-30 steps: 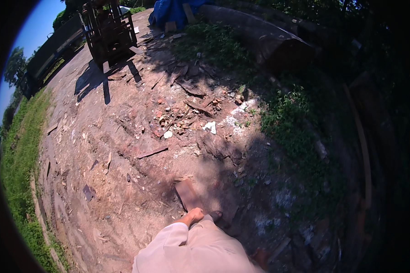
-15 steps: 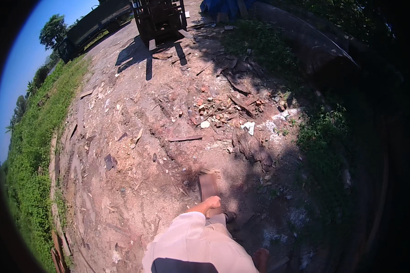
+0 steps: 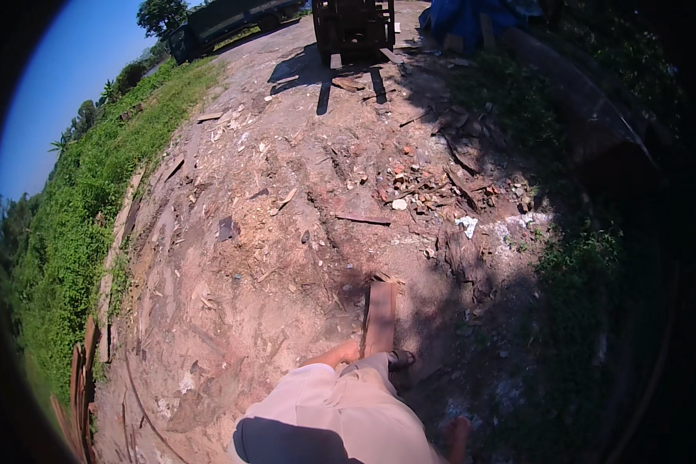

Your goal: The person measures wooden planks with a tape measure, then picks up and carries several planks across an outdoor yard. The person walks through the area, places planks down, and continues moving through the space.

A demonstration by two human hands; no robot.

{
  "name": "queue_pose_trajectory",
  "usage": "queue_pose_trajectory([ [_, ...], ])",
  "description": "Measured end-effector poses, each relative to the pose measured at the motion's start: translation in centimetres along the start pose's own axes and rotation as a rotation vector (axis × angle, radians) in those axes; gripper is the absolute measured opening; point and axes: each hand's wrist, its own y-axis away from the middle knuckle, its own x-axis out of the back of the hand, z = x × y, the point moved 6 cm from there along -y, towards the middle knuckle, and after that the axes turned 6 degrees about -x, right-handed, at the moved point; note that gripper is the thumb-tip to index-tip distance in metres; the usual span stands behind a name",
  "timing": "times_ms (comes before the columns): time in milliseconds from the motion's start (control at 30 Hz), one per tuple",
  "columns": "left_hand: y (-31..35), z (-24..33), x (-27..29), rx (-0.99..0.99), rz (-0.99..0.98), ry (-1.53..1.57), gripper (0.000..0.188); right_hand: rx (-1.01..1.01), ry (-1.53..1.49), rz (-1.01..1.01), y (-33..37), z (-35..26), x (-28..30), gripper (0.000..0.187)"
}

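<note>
A reddish-brown wooden plank (image 3: 380, 315) runs away from me in front of my body, its far end by some splintered wood on the dirt. My left hand (image 3: 349, 353) is at the plank's left edge, near its closer end, with the fingers curled against it and partly hidden. Pale cloth of my clothing covers the plank's near end. To the right, in dark shade, hangs my right hand (image 3: 458, 433), apart from the plank; its fingers are too dim to make out. A dark shoe (image 3: 400, 359) shows just right of the plank.
Bark, brick rubble (image 3: 417, 185) and wood scraps litter the dirt ahead. A forklift (image 3: 354, 31) stands at the far side, with a truck (image 3: 232, 23) beyond it. Boards (image 3: 81, 387) lean at the left by green growth. A large log (image 3: 588, 100) lies at the right.
The scene has shifted right and slightly up in view. My left hand has gone from the plank's top to its left edge, and more of the plank shows.
</note>
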Motion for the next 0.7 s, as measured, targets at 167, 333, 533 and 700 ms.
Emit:
queue_pose_trajectory([
  [167, 4.4, -7.0, -3.4, 0.053, 0.028, 0.118, 0.015, -0.079, 0.109, -0.043, 0.4, 3.6, 0.5, 0.017],
  [333, 7.7, -9.4, -5.1, 0.122, -0.006, 0.153, 0.018, -0.124, 0.185, -0.075, 1.1, 7.7, 0.1, 0.015],
  [533, 6.7, -9.8, -4.7, 0.15, -0.009, 0.12, 0.024, 0.059, 0.192, -0.089, 3.5, 7.1, -1.7, 0.019],
  [700, 2.9, -7.2, -1.9, 0.032, 0.03, 0.122, 0.026, -0.027, 0.113, -0.014, 6.2, 4.6, -2.8, 0.019],
])
